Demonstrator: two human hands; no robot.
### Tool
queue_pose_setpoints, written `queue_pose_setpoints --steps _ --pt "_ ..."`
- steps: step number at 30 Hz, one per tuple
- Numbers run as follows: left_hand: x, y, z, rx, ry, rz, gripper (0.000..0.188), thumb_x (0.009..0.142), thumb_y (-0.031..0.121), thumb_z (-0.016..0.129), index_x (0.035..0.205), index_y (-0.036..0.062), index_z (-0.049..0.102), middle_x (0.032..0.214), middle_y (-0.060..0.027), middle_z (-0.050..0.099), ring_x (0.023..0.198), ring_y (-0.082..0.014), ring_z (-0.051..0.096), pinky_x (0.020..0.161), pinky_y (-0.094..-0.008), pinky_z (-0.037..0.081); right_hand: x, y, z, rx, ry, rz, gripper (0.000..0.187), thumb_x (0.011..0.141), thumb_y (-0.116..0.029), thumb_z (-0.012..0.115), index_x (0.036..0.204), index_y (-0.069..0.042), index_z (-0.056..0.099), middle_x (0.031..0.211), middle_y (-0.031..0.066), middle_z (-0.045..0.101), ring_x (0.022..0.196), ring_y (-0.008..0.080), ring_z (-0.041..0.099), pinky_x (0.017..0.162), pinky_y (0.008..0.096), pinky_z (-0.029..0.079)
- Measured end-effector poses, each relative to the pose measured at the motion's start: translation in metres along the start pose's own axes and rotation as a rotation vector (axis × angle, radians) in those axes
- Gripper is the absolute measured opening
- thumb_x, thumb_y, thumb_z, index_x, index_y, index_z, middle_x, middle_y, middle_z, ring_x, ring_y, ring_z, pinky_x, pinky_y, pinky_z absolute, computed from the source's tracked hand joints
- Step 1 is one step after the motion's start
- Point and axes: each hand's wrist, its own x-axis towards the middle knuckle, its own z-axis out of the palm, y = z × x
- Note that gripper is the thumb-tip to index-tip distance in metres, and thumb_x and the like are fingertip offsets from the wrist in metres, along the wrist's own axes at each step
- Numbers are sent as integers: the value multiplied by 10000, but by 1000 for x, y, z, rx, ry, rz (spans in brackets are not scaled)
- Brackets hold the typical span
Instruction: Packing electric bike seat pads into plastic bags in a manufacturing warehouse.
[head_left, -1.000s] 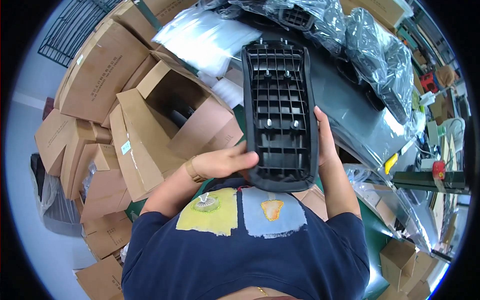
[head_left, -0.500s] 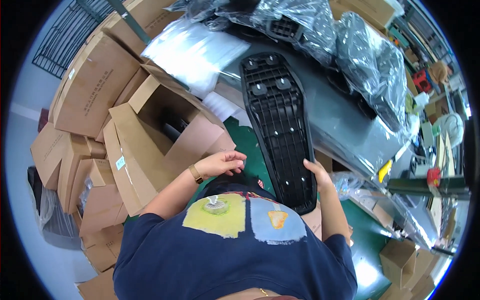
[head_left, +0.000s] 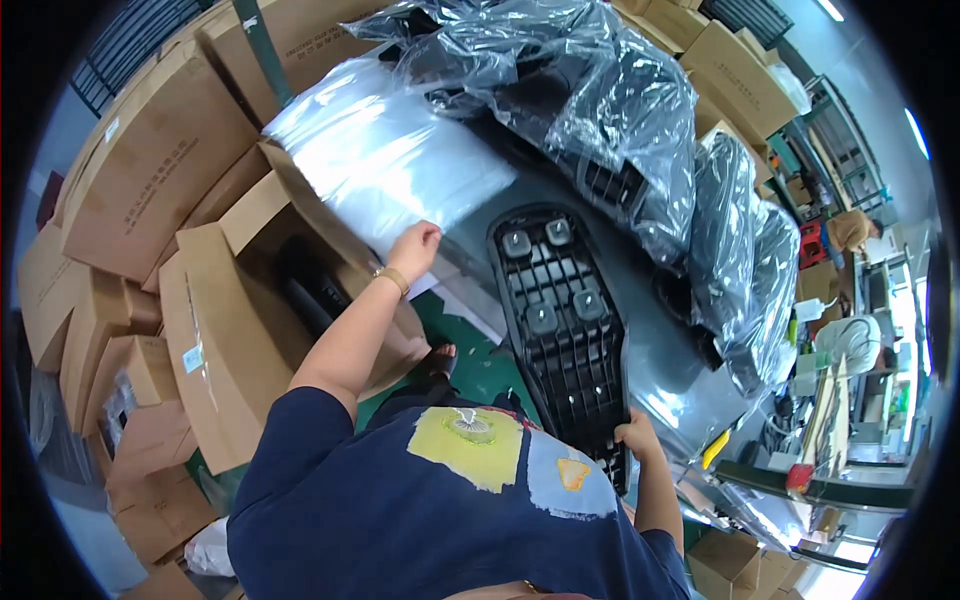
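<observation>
A long black motorcycle seat, its ribbed plastic underside facing up, slants from the dark table toward my body. My right hand grips its near right edge, thumb on top. Rounded pads and small studs show on its far half. My left hand is raised over the near edge of a stack of clear plastic bags. Its fingers are curled together; whether they pinch any plastic is hidden. To its left, an open cardboard box has a dark object inside.
Plastic-wrapped black parts are heaped along the far side of the dark table. Cardboard boxes crowd the left. A yellow-handled tool lies at the table's right edge. Another person is far right.
My left hand has moved up and forward from near my waist to the plastic bags, its fingers closing. The seat's far end has lowered toward the table, my right hand still gripping it.
</observation>
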Motion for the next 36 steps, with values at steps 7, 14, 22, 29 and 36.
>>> queue_pose_setpoints --steps 7,14,22,29,36 --pt "79 12 -12 500 1 66 220 838 283 613 887 68 614 930 -126 592 866 -333 583 746 -421 484 13 -49 -20 -241 190 162 382 526 70 527 883 -5 639 632 -8 525 556 122 470 499 262 365" --pt "101 -7 -8 360 -47 5 233 873 252 536 863 26 594 879 -159 599 850 -340 584 727 -433 465 32 -63 -33 -320 252 162 412 549 29 534 943 -14 647 649 85 605 610 187 573 581 318 454" --pt "125 -31 -30 -11 58 -293 294 809 225 547 929 -40 585 788 -194 648 773 -337 645 715 -391 500 103 -68 -69 -468 228 -79 402 619 -37 559 1015 -20 632 789 146 649 766 233 630 726 339 480" --pt "115 -14 -50 -297 -12 -409 289 729 154 732 929 -25 626 746 -74 646 600 -112 599 543 -254 476 152 -122 -31 -156 72 -238 433 754 -274 701 1033 45 612 884 103 657 853 175 595 785 308 462" --pt "113 -4 -72 -431 -83 -464 228 846 174 633 1010 18 642 775 -8 615 681 -79 552 600 -197 430 167 -143 -19 -102 63 -243 310 835 -288 678 894 15 653 770 15 636 719 93 551 660 266 449"
